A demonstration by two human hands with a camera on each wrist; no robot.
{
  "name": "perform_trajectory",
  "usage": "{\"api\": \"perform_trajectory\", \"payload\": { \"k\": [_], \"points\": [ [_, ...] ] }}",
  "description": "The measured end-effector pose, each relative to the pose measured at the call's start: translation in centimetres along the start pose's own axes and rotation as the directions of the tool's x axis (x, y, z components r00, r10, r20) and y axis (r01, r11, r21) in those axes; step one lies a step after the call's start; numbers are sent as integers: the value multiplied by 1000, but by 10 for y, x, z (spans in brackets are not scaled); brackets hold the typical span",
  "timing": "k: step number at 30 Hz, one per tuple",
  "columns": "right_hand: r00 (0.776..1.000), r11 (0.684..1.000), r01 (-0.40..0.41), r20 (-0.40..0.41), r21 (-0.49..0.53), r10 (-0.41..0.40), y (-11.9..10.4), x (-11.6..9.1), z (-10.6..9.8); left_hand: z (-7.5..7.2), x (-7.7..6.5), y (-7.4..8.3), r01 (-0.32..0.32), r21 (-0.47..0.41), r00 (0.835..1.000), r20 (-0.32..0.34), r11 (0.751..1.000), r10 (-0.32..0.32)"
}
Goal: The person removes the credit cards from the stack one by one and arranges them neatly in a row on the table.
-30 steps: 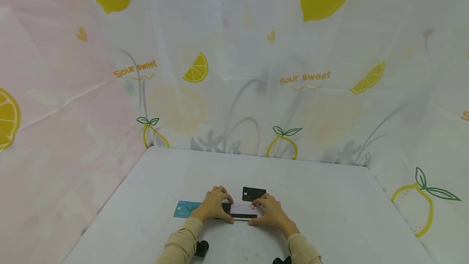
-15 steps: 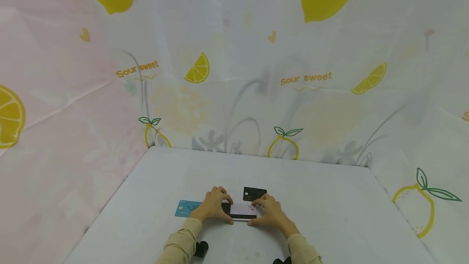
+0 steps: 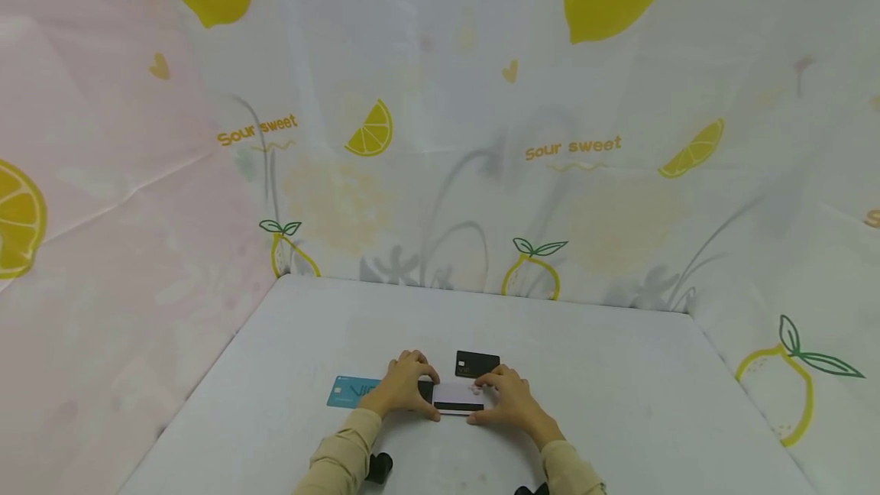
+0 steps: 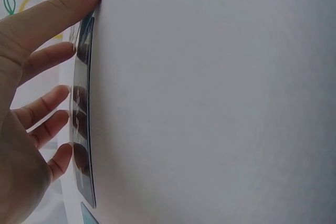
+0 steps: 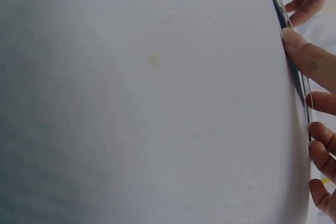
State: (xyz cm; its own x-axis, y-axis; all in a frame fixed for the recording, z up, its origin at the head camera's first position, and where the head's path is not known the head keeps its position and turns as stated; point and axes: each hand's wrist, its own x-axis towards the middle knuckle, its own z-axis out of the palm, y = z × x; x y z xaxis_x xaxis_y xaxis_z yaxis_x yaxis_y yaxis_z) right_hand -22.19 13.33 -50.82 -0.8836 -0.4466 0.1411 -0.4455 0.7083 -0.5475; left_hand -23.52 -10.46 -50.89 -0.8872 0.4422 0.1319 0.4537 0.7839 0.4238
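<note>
White card (image 3: 455,394), striped, lay between left hand (image 3: 402,386), pinching its end beside dark card (image 3: 425,390), and right hand (image 3: 509,398), pinching the opposite end; step, seemingly edge-aligning, called next for light, level pushing, with black card (image 3: 477,363) close beyond, blue card (image 3: 342,392) leftward, and room on white table (image 3: 605,380) rightward
</note>
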Motion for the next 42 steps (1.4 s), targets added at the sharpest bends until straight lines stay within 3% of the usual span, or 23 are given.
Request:
{"api": "perform_trajectory", "payload": {
  "k": [42],
  "points": [
    [999,1000,29,-16,-5,-29,5,-1,2,1,0,0,-5,-1,1000,13,1000,5]
  ]
}}
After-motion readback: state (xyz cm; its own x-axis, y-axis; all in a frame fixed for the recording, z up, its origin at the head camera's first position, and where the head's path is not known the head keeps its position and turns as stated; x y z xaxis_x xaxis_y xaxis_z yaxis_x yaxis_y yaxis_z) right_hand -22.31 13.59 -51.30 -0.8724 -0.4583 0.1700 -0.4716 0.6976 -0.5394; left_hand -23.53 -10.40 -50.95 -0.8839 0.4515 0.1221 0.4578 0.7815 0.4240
